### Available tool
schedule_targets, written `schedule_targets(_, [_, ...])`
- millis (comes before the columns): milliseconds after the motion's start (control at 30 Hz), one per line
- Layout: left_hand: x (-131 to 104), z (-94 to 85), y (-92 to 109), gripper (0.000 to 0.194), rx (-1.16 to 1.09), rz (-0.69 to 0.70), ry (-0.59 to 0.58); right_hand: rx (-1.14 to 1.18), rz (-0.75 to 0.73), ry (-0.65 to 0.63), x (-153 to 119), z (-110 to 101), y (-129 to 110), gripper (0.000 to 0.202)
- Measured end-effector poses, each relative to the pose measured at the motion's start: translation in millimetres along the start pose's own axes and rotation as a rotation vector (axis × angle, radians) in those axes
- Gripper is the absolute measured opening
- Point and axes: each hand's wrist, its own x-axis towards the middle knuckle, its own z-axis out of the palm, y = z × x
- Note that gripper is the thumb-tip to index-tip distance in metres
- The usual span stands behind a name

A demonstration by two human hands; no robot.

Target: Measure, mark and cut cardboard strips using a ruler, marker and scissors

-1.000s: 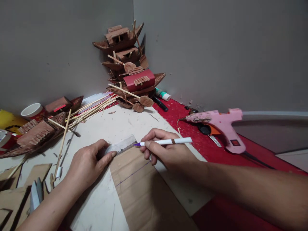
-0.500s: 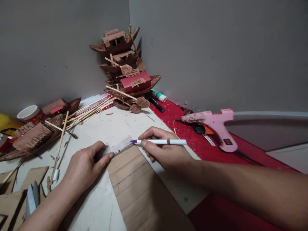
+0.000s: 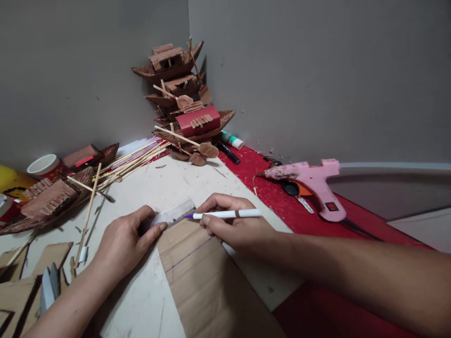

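Observation:
A clear ruler (image 3: 176, 211) lies along the far edge of a brown cardboard piece (image 3: 204, 277), which bears a purple line across it. My left hand (image 3: 128, 237) grips the ruler's left end between thumb and fingers, with the thumb on top. In my right hand (image 3: 229, 220) is a white marker (image 3: 225, 214) with a brown band, held almost level. Its purple tip is at the ruler's lower edge, near the cardboard's far edge; whether it touches the cardboard I cannot tell.
Cardboard model boats (image 3: 197, 124) are stacked in the corner, near thin wooden sticks (image 3: 137, 157). A pink glue gun (image 3: 310, 180) lies on the red surface (image 3: 260, 173) at right. Scissors (image 3: 49, 286) and cardboard scraps (image 3: 52, 258) lie at left, below another boat (image 3: 52, 197) and a paper cup (image 3: 44, 165).
My right hand has moved the marker slightly left and down, its tip shifting from the ruler's right end inward along its edge. My left hand and the ruler stay in place.

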Motion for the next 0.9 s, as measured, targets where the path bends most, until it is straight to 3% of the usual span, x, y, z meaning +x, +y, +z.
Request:
schedule_targets(167, [-0.2,-3.4,2.3,0.025,-0.012,0.004,-0.036,-0.073,-0.091,-0.087,-1.0,1.6,1.8,0.016])
schedule_targets(433, [-0.1,-8.0,3.8,0.023,-0.068,0.034,-0.085,-0.239,-0.178,-0.11,-0.3,6.1,1.3,0.014])
schedule_targets(900, [-0.7,-9.1,4.6,0.021,-0.077,0.032,-0.093,-0.297,-0.252,-0.122,1.9,8.1,2.1,0.017])
